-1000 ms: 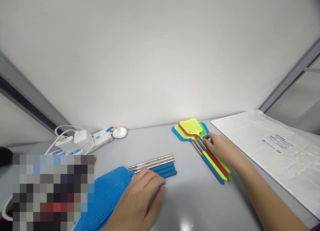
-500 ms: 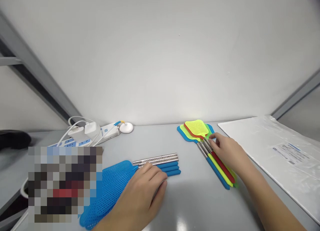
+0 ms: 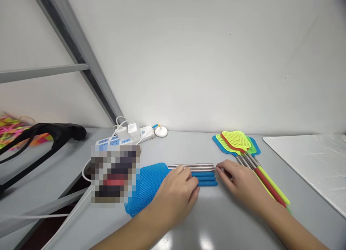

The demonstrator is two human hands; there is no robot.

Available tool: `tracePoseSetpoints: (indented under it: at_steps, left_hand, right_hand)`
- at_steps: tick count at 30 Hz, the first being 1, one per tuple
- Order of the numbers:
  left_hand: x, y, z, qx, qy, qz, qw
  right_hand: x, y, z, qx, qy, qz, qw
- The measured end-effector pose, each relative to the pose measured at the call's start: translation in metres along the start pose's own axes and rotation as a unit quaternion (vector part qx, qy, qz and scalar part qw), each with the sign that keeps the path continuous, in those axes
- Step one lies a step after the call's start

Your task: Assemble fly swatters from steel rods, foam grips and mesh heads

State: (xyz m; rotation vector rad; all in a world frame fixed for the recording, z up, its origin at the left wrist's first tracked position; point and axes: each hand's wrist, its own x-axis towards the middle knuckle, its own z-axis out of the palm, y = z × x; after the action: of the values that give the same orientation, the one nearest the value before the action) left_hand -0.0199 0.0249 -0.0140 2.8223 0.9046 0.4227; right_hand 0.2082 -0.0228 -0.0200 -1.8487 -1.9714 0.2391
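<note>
A stack of blue fly swatters (image 3: 147,183) lies on the grey table (image 3: 216,221), mesh heads to the left, steel rods and blue handles (image 3: 207,178) to the right. My left hand (image 3: 177,192) rests flat on the rods and handles, fingers together. My right hand (image 3: 239,183) sits just right of the handle ends, its fingertips touching the rod tips. A second pile of yellow, red, green and blue swatters (image 3: 238,143) lies further right, beside my right wrist.
A white power strip (image 3: 127,136) with chargers and cables sits at the back, beside a small white round base (image 3: 161,132). A plastic-wrapped white sheet (image 3: 313,163) lies at the right. A black curved object (image 3: 45,134) and coloured items (image 3: 10,125) are left. A blurred patch covers something left of the blue swatters.
My right hand left the coloured swatter pile and moved left to the ends of the blue swatter handles. My head turned left, so everything shifted right in view. Left hand stayed on the blue swatters.
</note>
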Motion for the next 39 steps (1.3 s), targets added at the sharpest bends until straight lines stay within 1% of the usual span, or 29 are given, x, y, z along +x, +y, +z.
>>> tracePoseSetpoints:
  at_steps: [4, 10, 14, 19, 23, 26, 28, 30, 31, 33, 35, 37, 39]
  left_hand:
    - [-0.003, 0.002, 0.004, 0.005, 0.015, 0.021, 1.000]
    - [-0.007, 0.008, 0.009, 0.034, 0.048, 0.051, 0.997]
    - [-0.008, 0.008, 0.008, 0.052, 0.039, 0.050, 0.997]
    - [-0.011, 0.006, 0.009, 0.074, 0.034, 0.038, 0.996]
    - [-0.013, 0.007, 0.010, 0.083, 0.034, 0.046, 0.995]
    - [-0.011, 0.007, 0.009, 0.073, 0.033, 0.043, 0.996]
    - [-0.010, 0.006, 0.007, 0.069, 0.027, 0.036, 0.997]
    - [-0.009, 0.005, 0.005, 0.069, 0.019, 0.031, 0.997]
    - [-0.009, 0.005, 0.004, 0.069, 0.016, 0.029, 0.997]
    - [-0.009, 0.004, 0.004, 0.071, 0.017, 0.026, 0.997]
    - [-0.010, 0.005, 0.006, 0.073, 0.018, 0.026, 0.997]
    - [-0.009, 0.005, 0.007, 0.069, 0.013, 0.022, 0.997]
    - [-0.008, 0.006, 0.007, 0.057, -0.001, 0.009, 0.998]
  right_hand:
    - [0.014, -0.008, 0.001, -0.009, -0.026, -0.029, 0.999]
    - [0.057, -0.031, 0.008, -0.049, -0.070, -0.117, 0.989]
    - [0.082, -0.042, 0.015, -0.067, -0.108, -0.176, 0.976]
    - [0.094, -0.044, 0.022, -0.091, -0.134, -0.223, 0.961]
    - [0.095, -0.039, 0.026, -0.122, -0.121, -0.237, 0.956]
    - [0.091, -0.032, 0.024, -0.148, -0.083, -0.223, 0.960]
    - [0.085, -0.027, 0.017, -0.160, -0.041, -0.209, 0.964]
    - [0.074, -0.021, 0.007, -0.163, 0.028, -0.207, 0.964]
    - [0.067, -0.017, 0.002, -0.158, 0.075, -0.214, 0.961]
    - [0.050, -0.007, -0.009, -0.128, 0.177, -0.236, 0.947]
    - [0.031, 0.004, -0.016, -0.085, 0.251, -0.248, 0.932]
    - [0.013, 0.014, -0.019, -0.034, 0.299, -0.243, 0.922]
    - [-0.001, 0.023, -0.016, 0.031, 0.322, -0.220, 0.921]
